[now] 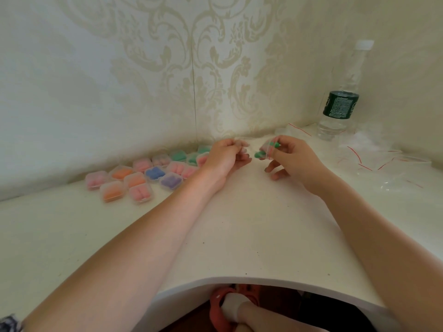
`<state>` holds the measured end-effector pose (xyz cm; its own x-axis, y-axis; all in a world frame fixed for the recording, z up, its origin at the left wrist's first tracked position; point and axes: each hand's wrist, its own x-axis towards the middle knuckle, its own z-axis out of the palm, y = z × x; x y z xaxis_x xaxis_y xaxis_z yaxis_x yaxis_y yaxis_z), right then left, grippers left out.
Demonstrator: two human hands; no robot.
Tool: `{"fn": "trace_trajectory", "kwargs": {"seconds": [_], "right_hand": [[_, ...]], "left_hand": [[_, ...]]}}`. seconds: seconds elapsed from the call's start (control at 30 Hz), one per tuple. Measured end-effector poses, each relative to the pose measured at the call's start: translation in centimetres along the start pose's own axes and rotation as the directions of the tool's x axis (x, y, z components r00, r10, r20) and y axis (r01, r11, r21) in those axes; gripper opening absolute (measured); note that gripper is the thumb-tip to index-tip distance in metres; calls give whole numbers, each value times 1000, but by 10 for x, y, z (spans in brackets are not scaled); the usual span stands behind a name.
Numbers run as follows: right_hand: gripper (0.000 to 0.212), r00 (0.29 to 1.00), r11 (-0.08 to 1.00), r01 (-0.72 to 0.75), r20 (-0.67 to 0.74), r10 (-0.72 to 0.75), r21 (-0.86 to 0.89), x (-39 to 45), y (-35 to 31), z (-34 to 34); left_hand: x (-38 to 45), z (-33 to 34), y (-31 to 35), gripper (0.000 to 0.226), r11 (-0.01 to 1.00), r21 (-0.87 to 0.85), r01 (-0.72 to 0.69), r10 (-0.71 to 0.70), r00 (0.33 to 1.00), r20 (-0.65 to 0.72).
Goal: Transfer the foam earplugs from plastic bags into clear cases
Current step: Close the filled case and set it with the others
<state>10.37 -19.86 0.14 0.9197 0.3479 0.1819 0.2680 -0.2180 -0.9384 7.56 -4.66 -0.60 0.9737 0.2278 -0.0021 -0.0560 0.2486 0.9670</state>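
We are reaching both forearms out over the white table (251, 224), the hands raised side by side near the wall. Our right hand (291, 159) is pinching a small plastic bag (267, 149) between thumb and forefinger, its other fingers hanging loosely curled; green earplugs (260, 153) are showing in the bag, one poking out toward the left. Our left hand (225, 155) is curling its fingers inward just beside the bag; we cannot tell whether it is gripping anything. Filled clear cases (148, 173) are sitting in rows to the left, and emptied bags (374, 159) are lying near a water bottle (340, 101) on the right.
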Motion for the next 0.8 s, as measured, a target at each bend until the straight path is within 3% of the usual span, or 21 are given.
{"fn": "trace_trajectory", "kwargs": {"seconds": [0.17,0.3,0.5,0.6,0.67,0.8], "right_hand": [[15,996,976,91,2,-93,-197,1,6,2],[12,982,929,171,-15,-186,-329,-1,5,2],[8,954,721,280,100,-283,-634,-4,2,2],[9,933,630,321,123,-337,-707,-6,1,2],[9,928,697,328,80,-364,-638,-8,-1,3],[8,949,923,238,-130,-287,-303,-4,-3,2]], "left_hand": [[-2,1,0,30,1000,18,6,-7,996,87],[-3,0,4,28,997,-52,64,-61,996,67],[-3,3,5,27,991,-111,70,-71,997,-6],[-4,5,5,27,987,-143,71,-75,997,-26],[-3,7,3,22,991,-121,66,-76,994,-84],[-1,7,1,10,993,-111,43,-64,979,-192]]}}
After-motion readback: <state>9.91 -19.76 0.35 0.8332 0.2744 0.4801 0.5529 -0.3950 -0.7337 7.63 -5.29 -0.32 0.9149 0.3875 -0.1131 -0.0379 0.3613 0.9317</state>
